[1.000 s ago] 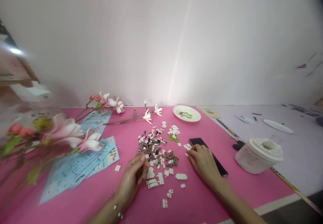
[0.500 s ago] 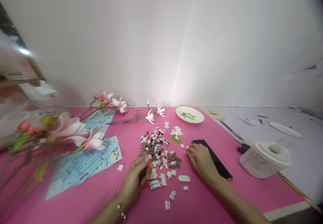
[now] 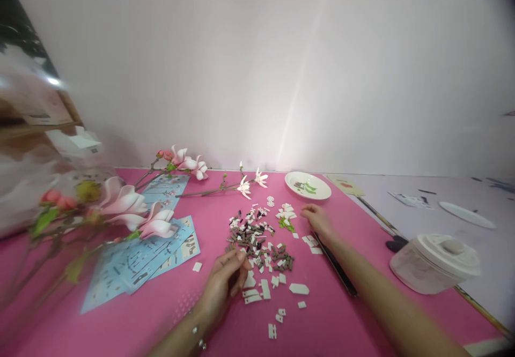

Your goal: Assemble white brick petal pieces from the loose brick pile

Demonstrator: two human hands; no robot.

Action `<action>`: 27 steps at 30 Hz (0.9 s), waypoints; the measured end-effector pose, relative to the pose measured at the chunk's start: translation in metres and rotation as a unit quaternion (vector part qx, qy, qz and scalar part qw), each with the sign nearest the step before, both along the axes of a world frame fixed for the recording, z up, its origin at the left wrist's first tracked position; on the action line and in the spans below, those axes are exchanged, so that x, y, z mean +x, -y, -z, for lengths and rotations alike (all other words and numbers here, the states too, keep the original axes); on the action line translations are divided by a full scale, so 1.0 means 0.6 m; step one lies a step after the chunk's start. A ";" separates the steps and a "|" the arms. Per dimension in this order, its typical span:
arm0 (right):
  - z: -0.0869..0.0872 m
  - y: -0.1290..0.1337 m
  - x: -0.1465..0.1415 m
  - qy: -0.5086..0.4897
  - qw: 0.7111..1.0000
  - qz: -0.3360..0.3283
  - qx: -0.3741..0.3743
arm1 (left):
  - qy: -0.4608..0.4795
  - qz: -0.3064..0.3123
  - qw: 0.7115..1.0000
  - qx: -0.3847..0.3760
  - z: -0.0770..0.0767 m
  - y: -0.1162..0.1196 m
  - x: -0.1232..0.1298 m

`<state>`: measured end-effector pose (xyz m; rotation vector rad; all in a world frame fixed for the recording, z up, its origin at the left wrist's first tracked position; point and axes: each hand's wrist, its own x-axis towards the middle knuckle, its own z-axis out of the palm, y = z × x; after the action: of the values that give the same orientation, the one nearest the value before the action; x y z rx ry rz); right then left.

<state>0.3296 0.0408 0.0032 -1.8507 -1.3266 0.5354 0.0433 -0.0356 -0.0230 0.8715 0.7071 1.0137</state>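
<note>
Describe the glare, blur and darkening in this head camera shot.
Head view: a pale, near-vertical streak of glare crosses the white wall; the left side is hazy and blurred, softening the pink-white magnolia blossom; the top right corner darkens; the white plastic building piece near the centre looks sharper.

Smooth plastic bricks (image 3: 257, 242) on matt pink mat (image 3: 330, 330)

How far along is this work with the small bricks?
Partly done: a flower branch lies assembled behind the brick heap. In hand: the left hand curls at the heap, its hold unclear; the right hand is beside white bricks. Left: its many loose brown and white pieces.
</note>
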 end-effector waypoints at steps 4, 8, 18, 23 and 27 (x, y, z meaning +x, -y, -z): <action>0.000 -0.016 -0.013 0.120 0.989 -0.010 -0.085 | 0.001 -0.005 1.000 -0.002 -0.005 0.000 0.000; 0.007 -0.024 -0.028 0.184 0.976 -0.018 -0.114 | 0.000 -0.010 1.000 -0.001 -0.006 -0.001 -0.001; -0.006 -0.008 -0.035 0.152 0.988 -0.015 -0.017 | -0.002 0.002 1.000 0.001 0.006 0.001 -0.002; -0.014 0.057 -0.104 0.059 0.985 -0.139 0.081 | -0.004 0.023 1.000 0.018 0.013 -0.002 0.003; 0.000 0.119 -0.164 0.021 0.963 -0.239 0.120 | -0.007 0.032 0.999 0.025 0.012 -0.003 0.007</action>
<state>0.2315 -0.0303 0.0034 -1.3502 -1.7969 0.5513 0.0476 -0.0340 -0.0302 0.9406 0.6638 0.9715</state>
